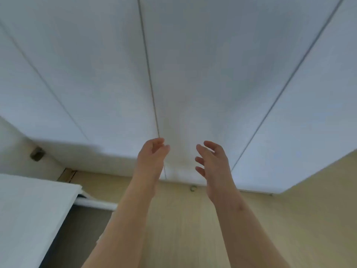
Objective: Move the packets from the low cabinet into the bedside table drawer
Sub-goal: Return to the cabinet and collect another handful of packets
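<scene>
Cabinet doors (193, 74) closed ahead; left hand (152, 156) loosely curled at seam (152, 97), right hand (211, 163) spread, both empty.

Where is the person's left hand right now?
Head view, just left of centre: the left hand is at the seam between two white doors, with the right hand beside it.

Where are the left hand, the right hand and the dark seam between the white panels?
left hand (151, 157): head view, on the middle of the hand's back.
right hand (212, 163): head view, on the middle of the hand.
dark seam (149, 74): head view, on the thin line, above the left hand.
</scene>
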{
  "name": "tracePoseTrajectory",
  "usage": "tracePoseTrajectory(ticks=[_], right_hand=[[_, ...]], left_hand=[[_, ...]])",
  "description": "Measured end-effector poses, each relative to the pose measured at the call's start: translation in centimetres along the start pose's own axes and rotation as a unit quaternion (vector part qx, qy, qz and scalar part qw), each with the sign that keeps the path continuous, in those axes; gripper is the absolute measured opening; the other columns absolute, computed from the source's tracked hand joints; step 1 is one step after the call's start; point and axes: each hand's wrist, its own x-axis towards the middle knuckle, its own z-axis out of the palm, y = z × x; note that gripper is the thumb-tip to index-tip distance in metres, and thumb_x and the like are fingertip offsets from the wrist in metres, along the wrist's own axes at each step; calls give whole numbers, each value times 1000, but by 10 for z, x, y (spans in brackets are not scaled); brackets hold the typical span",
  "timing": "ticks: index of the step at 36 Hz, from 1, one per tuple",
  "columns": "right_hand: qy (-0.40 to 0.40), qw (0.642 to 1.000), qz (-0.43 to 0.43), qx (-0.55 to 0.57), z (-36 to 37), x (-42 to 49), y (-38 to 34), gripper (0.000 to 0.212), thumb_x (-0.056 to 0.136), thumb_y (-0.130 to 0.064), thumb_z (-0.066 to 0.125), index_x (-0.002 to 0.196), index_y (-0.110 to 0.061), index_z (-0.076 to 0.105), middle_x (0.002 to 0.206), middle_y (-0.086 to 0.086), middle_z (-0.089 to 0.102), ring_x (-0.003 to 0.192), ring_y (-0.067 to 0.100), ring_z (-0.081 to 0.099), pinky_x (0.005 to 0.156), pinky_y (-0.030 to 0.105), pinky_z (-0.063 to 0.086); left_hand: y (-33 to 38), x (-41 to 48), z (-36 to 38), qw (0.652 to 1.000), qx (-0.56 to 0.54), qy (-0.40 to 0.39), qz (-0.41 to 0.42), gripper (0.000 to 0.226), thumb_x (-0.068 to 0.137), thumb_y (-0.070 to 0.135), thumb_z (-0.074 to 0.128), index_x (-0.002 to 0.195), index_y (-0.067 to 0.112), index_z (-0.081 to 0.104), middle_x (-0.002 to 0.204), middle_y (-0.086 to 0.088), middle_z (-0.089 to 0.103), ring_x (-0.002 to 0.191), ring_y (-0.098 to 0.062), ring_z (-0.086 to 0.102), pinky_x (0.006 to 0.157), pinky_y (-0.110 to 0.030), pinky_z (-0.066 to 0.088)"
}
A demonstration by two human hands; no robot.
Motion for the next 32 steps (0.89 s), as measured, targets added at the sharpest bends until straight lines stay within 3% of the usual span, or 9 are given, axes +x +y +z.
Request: tracePoseTrajectory(ticks=[6, 10, 16, 20, 23, 32], right_hand=[[135, 982, -59, 119, -172, -16, -46, 21, 91, -22, 56, 112, -23, 53, 106, -5, 59, 96, 14, 60, 79, 27, 49], [221, 955, -94, 173, -295, -35, -67, 18, 92, -21, 56, 110, -21, 55, 112, 0, 60, 94, 16, 61, 76, 28, 50], [342, 899, -143, 234, -459, -73, -76, 6, 92, -19, 54, 93, -24, 56, 99, -1, 60, 88, 15, 61, 71, 28, 47], [416, 851, -159, 279, -551, -98, -75, 8, 92, -17, 53, 90, -23, 57, 96, -1, 61, 84, 16, 60, 71, 29, 47], [458, 820, -164, 302, -609, -110, -68, 8, 93, -17, 53, 89, -23, 57, 95, -1, 61, 85, 17, 60, 74, 31, 47], [559, 739, -168, 338, -779, -104, -61, 7, 93, -19, 53, 91, -22, 58, 99, 1, 62, 89, 20, 60, 74, 32, 47]], left_hand=[[42, -55, 168, 984, -24, -172, 34, 13, 92, 19, 55, 103, 25, 58, 103, 6, 60, 101, -15, 60, 90, -34, 48], [57, -115, 282, 962, -38, -267, 33, 12, 93, 19, 54, 103, 23, 60, 110, 3, 62, 101, -16, 62, 89, -34, 50], [60, -208, 435, 908, -42, -416, -6, 7, 92, 19, 57, 98, 20, 61, 102, 1, 63, 99, -21, 63, 87, -36, 49], [56, -263, 524, 874, -22, -486, -11, 11, 92, 20, 56, 102, 20, 60, 103, 0, 63, 99, -20, 64, 81, -33, 49], [46, -297, 584, 847, 6, -531, -15, 6, 92, 20, 56, 94, 23, 61, 101, 1, 63, 96, -18, 65, 79, -32, 49], [24, -367, 773, 784, 62, -617, -37, 7, 93, 19, 54, 93, 23, 61, 99, 0, 62, 90, -18, 63, 74, -31, 49]])
